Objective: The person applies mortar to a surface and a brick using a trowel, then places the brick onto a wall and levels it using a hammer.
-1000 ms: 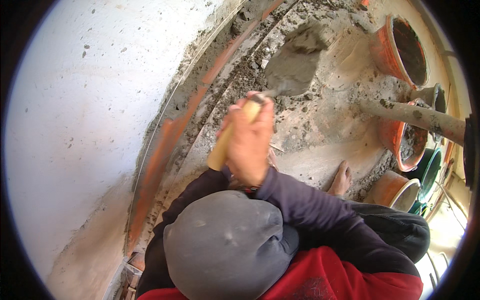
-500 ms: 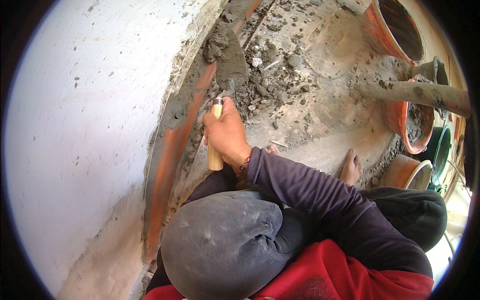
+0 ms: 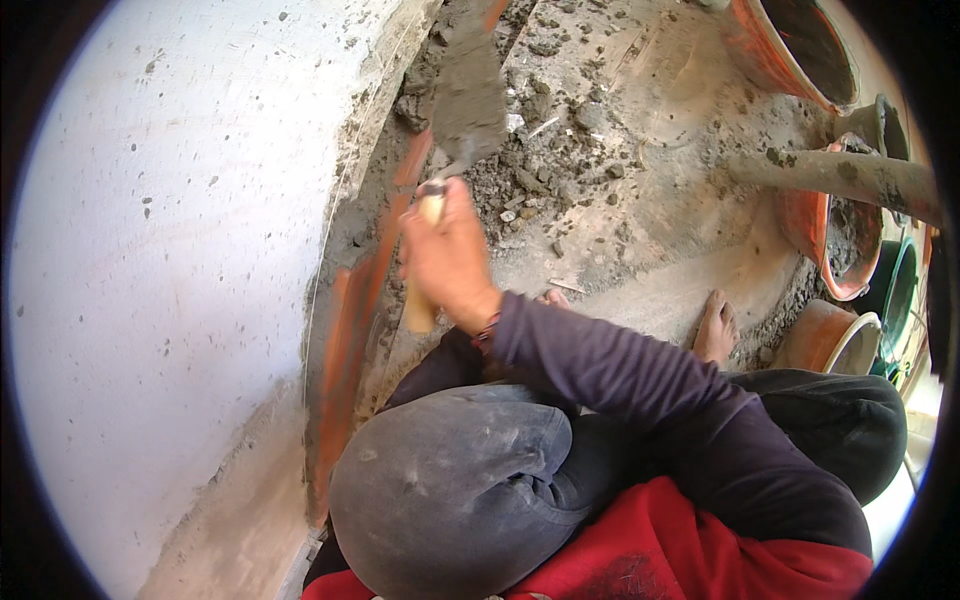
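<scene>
Head view: right hand [image 3: 449, 262] is wrapped around a trowel handle [image 3: 421, 313]

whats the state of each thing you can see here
Pale wooden-handled metal trowel: held, blade blurred
Bare right hand: closed around the trowel's handle
White flat wall: spattered with grey specks
Middle orange round bucket: open, grey material inside
Dark green round bucket: open

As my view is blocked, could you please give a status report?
Right hand gripping trowel by its pale handle; left hand hidden. Blade blurred, near reddish strip. Loose rubble right of blade.
</scene>
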{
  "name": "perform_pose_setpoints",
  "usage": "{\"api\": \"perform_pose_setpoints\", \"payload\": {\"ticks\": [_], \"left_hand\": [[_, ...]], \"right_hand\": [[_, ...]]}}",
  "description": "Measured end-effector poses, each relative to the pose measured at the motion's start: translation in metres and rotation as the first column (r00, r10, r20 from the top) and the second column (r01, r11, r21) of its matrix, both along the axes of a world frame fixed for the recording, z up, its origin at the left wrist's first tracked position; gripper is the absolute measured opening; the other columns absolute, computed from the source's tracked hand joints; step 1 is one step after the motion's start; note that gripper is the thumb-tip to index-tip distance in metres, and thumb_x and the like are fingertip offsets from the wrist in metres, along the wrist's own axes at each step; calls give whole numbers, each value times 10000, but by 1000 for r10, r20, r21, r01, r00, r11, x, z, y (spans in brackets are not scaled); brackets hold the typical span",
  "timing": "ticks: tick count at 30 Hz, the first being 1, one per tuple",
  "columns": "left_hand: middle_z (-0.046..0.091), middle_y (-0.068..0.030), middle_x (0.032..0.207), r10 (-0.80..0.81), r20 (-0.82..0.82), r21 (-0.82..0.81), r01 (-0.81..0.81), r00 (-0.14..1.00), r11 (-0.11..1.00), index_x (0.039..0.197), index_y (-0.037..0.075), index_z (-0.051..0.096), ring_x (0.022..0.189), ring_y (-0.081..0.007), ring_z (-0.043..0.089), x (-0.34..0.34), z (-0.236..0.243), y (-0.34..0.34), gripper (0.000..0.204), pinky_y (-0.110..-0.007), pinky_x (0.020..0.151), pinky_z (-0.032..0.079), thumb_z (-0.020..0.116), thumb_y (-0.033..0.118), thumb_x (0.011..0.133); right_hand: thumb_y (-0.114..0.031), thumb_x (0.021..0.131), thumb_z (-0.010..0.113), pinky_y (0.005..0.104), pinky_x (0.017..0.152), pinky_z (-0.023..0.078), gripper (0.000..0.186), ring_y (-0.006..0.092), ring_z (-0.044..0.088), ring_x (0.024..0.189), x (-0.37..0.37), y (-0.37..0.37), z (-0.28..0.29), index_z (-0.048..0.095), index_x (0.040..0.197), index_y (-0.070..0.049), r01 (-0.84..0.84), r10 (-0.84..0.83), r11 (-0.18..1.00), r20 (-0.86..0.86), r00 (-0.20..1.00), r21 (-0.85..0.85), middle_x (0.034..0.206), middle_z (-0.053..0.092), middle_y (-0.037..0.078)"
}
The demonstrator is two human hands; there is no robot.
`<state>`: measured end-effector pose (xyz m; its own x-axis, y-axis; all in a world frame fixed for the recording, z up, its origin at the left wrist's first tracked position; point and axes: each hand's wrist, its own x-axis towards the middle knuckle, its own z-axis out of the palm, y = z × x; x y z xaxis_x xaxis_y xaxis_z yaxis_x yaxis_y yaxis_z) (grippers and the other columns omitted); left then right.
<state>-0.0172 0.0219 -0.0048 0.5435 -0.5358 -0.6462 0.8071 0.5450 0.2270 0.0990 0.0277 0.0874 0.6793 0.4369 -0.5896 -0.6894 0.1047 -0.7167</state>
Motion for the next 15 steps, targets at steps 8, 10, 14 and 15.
{"api": "perform_pose_setpoints", "payload": {"ticks": [8, 10, 14, 15], "left_hand": [[668, -190, 978, -20, 72, -227, 36, 997, 973, 1200, -47, 578, 821, -269, 670, -3, -25, -7, 573, -368, 731, 550, 423, 469, 1006], [667, -191, 978, -45, 55, -225, 56, 998, 973, 1203, -48, 577, 832, -271, 670, 2, -19, -5, 578, -365, 740, 549, 423, 473, 1006], [659, -199, 1003, -52, 81, -207, 68, 995, 976, 1212, -48, 568, 850, -274, 668, 2, -17, -3, 579, -368, 753, 549, 396, 470, 1018], [657, -201, 1010, -52, 77, -203, 66, 996, 977, 1215, -48, 565, 852, -275, 668, 1, -20, -3, 576, -371, 755, 549, 390, 466, 1021]], "right_hand": [[-200, 928, 540, 314, 536, 466, 155, 120, 528, 598, 121, -104, -26, 559, 962, -50, -354, 398, 902, 156, 904, -248, 743, 569, 40], [-233, 939, 536, 370, 558, 478, 211, 187, 579, 609, 152, -129, -2, 580, 921, -27, -480, 703, 681, 310, 640, -553, 712, 593, 84], [-284, 942, 533, 472, 634, 489, 313, 351, 644, 693, 185, -143, 15, 602, 840, 4, -230, 893, 422, 446, -62, -877, 695, 627, 184], [-290, 935, 532, 491, 681, 499, 314, 409, 634, 754, 190, -141, 22, 622, 840, -5, -211, 919, 345, 375, -123, -914, 762, 654, 209]]}}
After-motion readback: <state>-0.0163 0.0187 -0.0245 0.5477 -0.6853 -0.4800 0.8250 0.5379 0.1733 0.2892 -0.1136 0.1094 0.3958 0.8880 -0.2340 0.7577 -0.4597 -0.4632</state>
